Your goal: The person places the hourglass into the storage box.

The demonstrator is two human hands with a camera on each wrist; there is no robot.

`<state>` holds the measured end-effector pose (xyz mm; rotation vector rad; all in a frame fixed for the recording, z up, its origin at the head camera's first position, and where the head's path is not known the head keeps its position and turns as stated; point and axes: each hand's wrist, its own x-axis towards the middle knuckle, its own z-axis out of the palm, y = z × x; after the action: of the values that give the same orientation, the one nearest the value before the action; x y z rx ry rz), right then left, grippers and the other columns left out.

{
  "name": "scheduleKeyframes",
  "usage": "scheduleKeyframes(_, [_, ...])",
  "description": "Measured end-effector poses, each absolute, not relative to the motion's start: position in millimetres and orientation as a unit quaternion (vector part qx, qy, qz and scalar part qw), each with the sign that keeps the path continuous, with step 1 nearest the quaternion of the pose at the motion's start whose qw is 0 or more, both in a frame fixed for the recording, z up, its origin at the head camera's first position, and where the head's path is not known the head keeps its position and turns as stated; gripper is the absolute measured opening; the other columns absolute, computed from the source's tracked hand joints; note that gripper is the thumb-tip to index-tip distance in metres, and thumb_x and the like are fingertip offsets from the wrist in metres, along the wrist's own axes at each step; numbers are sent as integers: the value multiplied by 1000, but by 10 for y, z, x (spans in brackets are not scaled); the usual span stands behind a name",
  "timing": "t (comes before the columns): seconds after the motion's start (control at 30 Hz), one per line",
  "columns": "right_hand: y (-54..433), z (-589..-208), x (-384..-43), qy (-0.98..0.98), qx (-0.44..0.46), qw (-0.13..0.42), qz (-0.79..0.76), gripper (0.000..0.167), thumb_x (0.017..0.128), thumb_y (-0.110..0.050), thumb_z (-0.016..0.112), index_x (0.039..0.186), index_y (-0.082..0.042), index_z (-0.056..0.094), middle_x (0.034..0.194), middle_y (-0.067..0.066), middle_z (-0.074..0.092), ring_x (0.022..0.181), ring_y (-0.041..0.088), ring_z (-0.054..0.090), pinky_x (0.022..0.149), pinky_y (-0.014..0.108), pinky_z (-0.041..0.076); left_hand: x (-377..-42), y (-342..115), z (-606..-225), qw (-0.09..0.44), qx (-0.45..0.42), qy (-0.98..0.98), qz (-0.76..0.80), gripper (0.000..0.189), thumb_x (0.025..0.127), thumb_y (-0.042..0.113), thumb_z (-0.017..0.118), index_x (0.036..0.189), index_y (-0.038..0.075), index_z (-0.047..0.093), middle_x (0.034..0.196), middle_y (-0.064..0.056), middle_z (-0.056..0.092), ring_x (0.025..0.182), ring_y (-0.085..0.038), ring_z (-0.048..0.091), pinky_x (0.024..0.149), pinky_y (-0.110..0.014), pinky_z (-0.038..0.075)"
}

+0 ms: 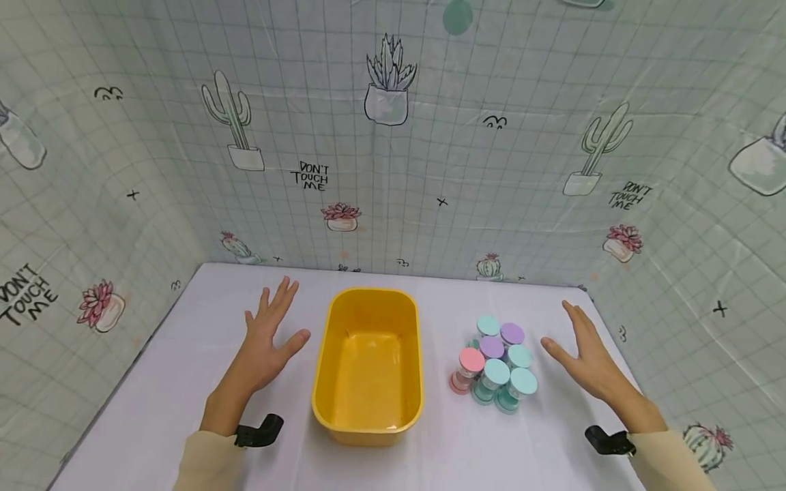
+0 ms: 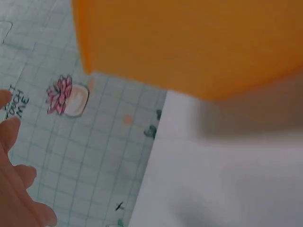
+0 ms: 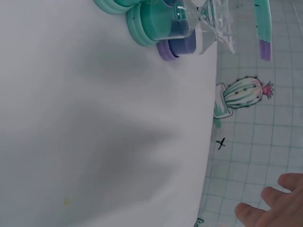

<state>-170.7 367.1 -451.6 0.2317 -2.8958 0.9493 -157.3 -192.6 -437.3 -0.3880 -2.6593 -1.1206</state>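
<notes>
My left hand (image 1: 265,351) is held over the table left of a yellow plastic tub (image 1: 368,436), fingers spread and holding nothing. Deep, with rounded corners, the tub has nothing inside. On the other side, my right hand (image 1: 586,361) is also spread and bare, to the right of a cluster of small sand timers. These stand upright close together: a pink one (image 1: 471,360), purple ones (image 1: 512,333) and several teal ones (image 1: 522,382). In the right wrist view, a teal sand timer (image 3: 158,21) shows coloured sand and a clear narrow-necked body.
A white tabletop (image 1: 442,450) lies under everything. Grid-patterned cloth (image 1: 442,157) printed with cacti rises at the back and both sides. Black camera straps (image 1: 260,431) circle both wrists. The tub stands left of the timers, with a strip of tabletop between.
</notes>
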Motion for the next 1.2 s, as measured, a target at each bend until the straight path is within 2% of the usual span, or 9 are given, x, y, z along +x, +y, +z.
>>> scheduleKeyframes(0.13, [3645,-4515,-1710,-943,75,49,320,90,101,-40,60,165,-6,7,167,34,9,152,58,11,111,82,17,-1610,-1744,-4419,112,-158,-893,-406,78,96,32,67,163,22,30,173,-10,17,159,-48,0,113,-83,-5])
scheduleKeyframes(0.4, [3591,-4592,-1705,-935,75,47,345,89,102,-36,60,165,-6,6,165,34,18,142,62,33,106,77,35,-1617,-1559,-4531,109,-187,-867,-448,63,98,33,64,157,21,44,170,-9,27,158,-47,11,114,-82,8])
scheduleKeyframes(0.63, [3516,-4615,-1707,-931,73,20,356,87,103,-36,61,165,-9,7,160,36,30,135,57,48,103,69,45,-1612,-1465,-4635,96,-210,-842,-487,58,98,25,62,154,15,49,169,-11,31,157,-49,14,115,-80,14])
scheduleKeyframes(0.87, [3414,-4625,-1827,-930,83,-17,357,81,103,-39,61,165,-12,16,155,31,42,125,48,61,101,63,51,-1616,-1425,-4693,102,-214,-841,-485,57,96,20,64,151,13,52,167,-12,35,156,-50,18,114,-79,18])
scheduleKeyframes(1.2, [3274,-4578,-1983,-937,92,-72,328,73,101,-47,60,158,-10,34,148,29,52,121,45,64,97,61,54,-1637,-1392,-4773,110,-241,-823,-503,52,94,11,64,145,5,56,166,-17,33,155,-51,19,114,-79,19])
